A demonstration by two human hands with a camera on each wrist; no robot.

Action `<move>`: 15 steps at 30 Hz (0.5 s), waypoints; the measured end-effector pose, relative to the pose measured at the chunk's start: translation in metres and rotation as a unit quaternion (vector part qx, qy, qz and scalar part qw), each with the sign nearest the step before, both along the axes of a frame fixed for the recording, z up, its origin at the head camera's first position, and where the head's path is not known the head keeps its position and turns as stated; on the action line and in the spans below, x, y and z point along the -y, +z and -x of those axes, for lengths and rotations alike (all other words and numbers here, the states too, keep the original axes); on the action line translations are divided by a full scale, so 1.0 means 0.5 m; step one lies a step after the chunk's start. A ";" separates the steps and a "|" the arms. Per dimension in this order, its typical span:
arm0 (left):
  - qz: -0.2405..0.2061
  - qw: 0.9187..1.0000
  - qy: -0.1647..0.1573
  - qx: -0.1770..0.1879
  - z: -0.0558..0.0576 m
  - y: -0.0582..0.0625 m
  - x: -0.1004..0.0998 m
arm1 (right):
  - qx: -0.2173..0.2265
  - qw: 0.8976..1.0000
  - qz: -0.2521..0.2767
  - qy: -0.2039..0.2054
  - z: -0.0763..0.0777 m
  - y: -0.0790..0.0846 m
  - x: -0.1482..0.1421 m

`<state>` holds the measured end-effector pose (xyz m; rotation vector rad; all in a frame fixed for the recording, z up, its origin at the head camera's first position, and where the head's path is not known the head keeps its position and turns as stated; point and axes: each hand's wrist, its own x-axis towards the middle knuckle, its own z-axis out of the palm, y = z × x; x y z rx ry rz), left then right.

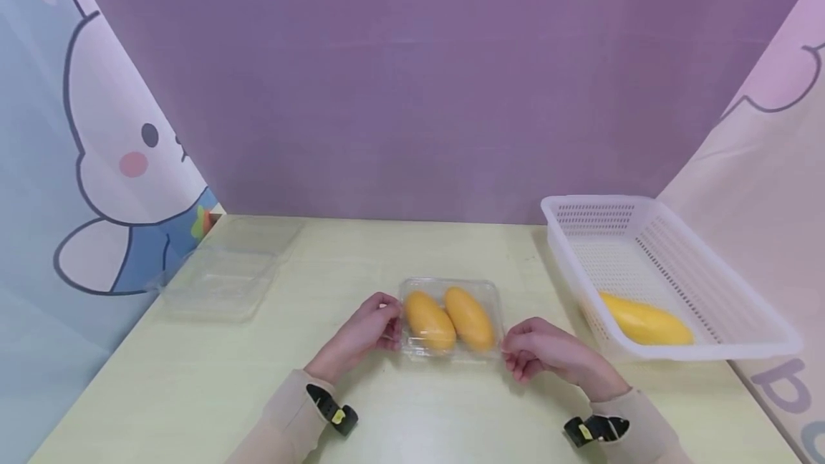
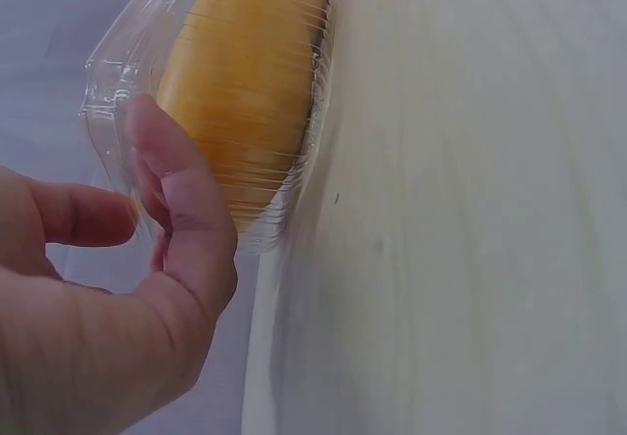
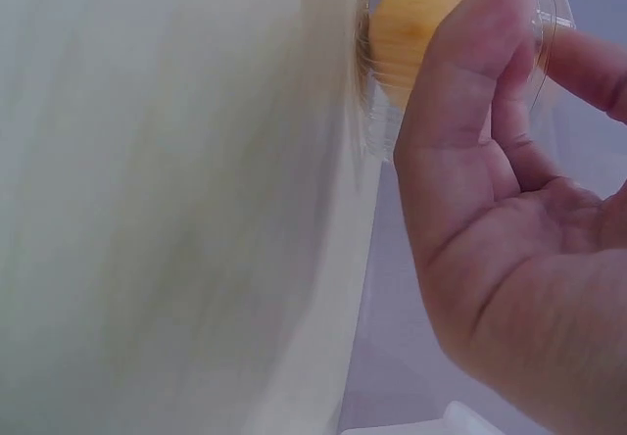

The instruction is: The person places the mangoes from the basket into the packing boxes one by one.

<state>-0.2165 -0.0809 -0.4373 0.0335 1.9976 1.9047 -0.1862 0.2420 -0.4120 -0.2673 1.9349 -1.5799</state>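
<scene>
A clear plastic clamshell box sits on the table in the head view with two yellow mangoes side by side inside, its lid over them. My left hand pinches the rim on the box's left side between thumb and fingers, as the left wrist view also shows. On the right side, my right hand pinches the opposite rim near the front corner. Through the ribbed plastic wall one mango shows close to the left fingers. Part of the rim is hidden behind the fingers in both wrist views.
A white perforated basket stands at the right with one yellow mango in it. Clear empty plastic boxes lie at the table's back left. A purple cloth wall borders the back of the pale table.
</scene>
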 end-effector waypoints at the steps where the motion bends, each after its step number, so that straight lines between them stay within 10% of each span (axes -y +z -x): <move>1: 0.004 1.000 -0.001 -0.002 0.000 0.001 -0.001 | -0.003 1.000 0.000 0.000 -0.001 0.000 0.000; 15: 0.048 0.999 -0.015 -0.009 0.006 0.017 0.013 | -0.015 1.000 -0.009 -0.021 -0.001 0.004 0.013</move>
